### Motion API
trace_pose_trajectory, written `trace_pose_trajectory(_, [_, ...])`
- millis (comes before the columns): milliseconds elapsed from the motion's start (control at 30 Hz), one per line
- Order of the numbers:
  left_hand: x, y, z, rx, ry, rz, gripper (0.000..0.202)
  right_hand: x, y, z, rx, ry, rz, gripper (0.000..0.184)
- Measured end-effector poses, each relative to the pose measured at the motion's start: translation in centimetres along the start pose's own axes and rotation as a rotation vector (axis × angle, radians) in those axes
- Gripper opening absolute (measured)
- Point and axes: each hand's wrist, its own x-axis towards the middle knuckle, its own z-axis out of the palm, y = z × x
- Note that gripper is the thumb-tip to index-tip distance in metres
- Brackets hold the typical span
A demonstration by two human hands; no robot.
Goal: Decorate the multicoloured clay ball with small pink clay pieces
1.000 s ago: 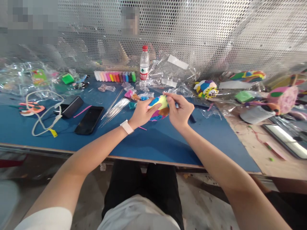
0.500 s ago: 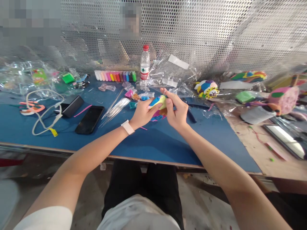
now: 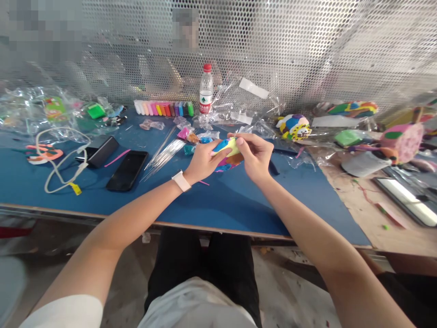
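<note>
My left hand point(image 3: 204, 160) is closed around a multicoloured clay piece point(image 3: 233, 159) with yellow, blue, brown and pink patches, held above the blue mat point(image 3: 218, 205). My right hand point(image 3: 256, 156) pinches the yellow part at its right side, thumb and index finger pressed together on it. Much of the piece is covered by my fingers. Just behind my left hand lie small wrapped clay packets: a magenta one point(image 3: 184, 132) and a teal one point(image 3: 189, 149). A bundle of thin metal wires point(image 3: 166, 154) rests to the left of them.
A water bottle point(image 3: 205, 91) stands at the back beside a row of coloured clay sticks point(image 3: 164, 108). On the left are a black phone point(image 3: 127, 171) and a white cable point(image 3: 51, 188). A clay lion figure point(image 3: 296, 127) and a pink round piece point(image 3: 403, 139) sit to the right.
My right hand has shifted slightly right and down, its index finger now bent in towards the thumb. More of the brown patch shows. My left hand keeps its hold.
</note>
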Motion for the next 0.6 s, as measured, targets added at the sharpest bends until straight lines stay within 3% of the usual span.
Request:
trace_pose_trajectory(133, [0.00, -0.10, 0.08, -0.001, -0.009, -0.026, 0.051, -0.14, 0.07, 0.03, -0.045, 0.002, 0.029, 0.031])
trace_pose_trajectory(400, [0.64, 0.29, -0.08, -0.113, 0.091, -0.034, 0.054, 0.28, -0.08, 0.03, -0.093, 0.053, 0.016, 0.047])
trace_pose_trajectory(600, [0.65, -0.28, -0.14, -0.110, 0.099, -0.014, 0.051, -0.16, 0.49, 0.51, -0.086, 0.070, 0.082, 0.045])
